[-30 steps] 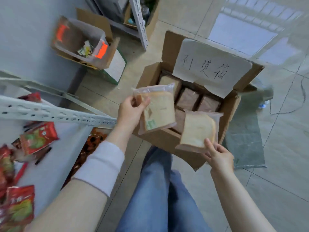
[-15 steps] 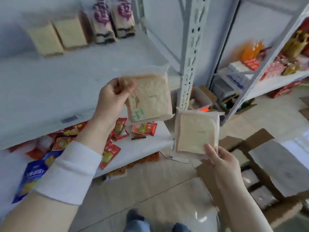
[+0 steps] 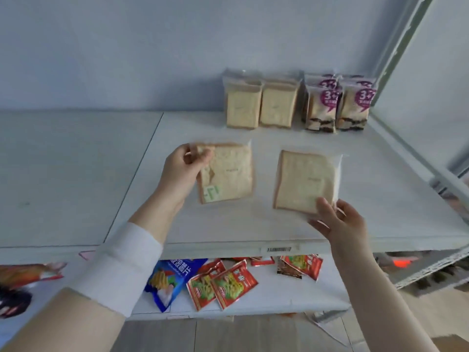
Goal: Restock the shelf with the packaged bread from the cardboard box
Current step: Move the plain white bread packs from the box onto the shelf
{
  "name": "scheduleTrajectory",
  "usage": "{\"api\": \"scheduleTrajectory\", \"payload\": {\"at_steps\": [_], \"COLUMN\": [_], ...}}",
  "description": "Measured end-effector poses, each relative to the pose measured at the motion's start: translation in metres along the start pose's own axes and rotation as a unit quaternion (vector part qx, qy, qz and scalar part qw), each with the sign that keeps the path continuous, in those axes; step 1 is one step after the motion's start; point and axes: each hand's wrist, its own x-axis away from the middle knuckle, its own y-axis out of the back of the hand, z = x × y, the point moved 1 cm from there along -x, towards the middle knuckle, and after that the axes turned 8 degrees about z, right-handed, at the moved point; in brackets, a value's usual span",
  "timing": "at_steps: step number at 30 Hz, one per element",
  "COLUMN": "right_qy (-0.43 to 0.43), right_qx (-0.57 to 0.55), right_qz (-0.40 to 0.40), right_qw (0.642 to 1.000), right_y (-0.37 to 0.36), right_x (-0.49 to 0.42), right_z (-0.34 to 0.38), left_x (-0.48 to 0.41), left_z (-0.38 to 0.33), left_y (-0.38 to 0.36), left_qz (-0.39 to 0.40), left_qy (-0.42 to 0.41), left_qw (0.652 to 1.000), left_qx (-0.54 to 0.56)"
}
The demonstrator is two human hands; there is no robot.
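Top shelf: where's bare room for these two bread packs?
Bare: upper shelf left of the upright plain bread packs, along the back wall, and the front band beneath the left-held pack and right-held pack. Crowded: back right, plain packs beside purple-labelled packs; lower shelf strewn with snack packets.

Cool, even light fills this corner, bright and flat, so the white shelf (image 3: 380,207) looks nearly washed out. Shadows are faint: soft grey under the standing loaves (image 3: 258,107), deeper shade over the lower shelf (image 3: 291,299). Clear wrap on the right bread pack (image 3: 304,181) shows a pale sheen; print on the left bread pack (image 3: 229,171) is too soft to read. The left edge smears, and the upright post (image 3: 403,49) bows.
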Motion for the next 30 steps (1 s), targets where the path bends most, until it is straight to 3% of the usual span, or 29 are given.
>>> {"api": "scheduleTrajectory", "payload": {"at_steps": [12, 18, 21, 24, 27, 30], "right_qy": [0.039, 0.083, 0.105, 0.110, 0.094, 0.099], "right_qx": [0.056, 0.187, 0.280, 0.298, 0.298, 0.385], "right_qz": [-0.045, -0.079, -0.126, -0.152, -0.152, -0.134], "right_qw": [0.997, 0.976, 0.946, 0.936, 0.938, 0.908], "right_y": [-0.054, -0.073, -0.072, -0.077, -0.083, -0.079], "right_x": [-0.196, -0.281, -0.294, -0.294, -0.283, -0.255], "right_z": [0.005, 0.001, -0.003, -0.004, 0.004, 0.014], "left_x": [-0.175, -0.243, -0.254, -0.258, -0.257, -0.245], "left_z": [0.039, 0.057, 0.066, 0.063, 0.053, 0.044], "left_y": [-0.044, -0.064, -0.066, -0.068, -0.068, -0.061], "left_qz": [-0.018, -0.082, -0.101, -0.101, -0.085, -0.059], "left_qy": [-0.011, -0.048, -0.055, -0.056, -0.038, -0.025], "left_qw": [0.999, 0.995, 0.993, 0.991, 0.993, 0.993], "left_qx": [0.044, 0.010, -0.028, -0.060, -0.075, -0.102]}}
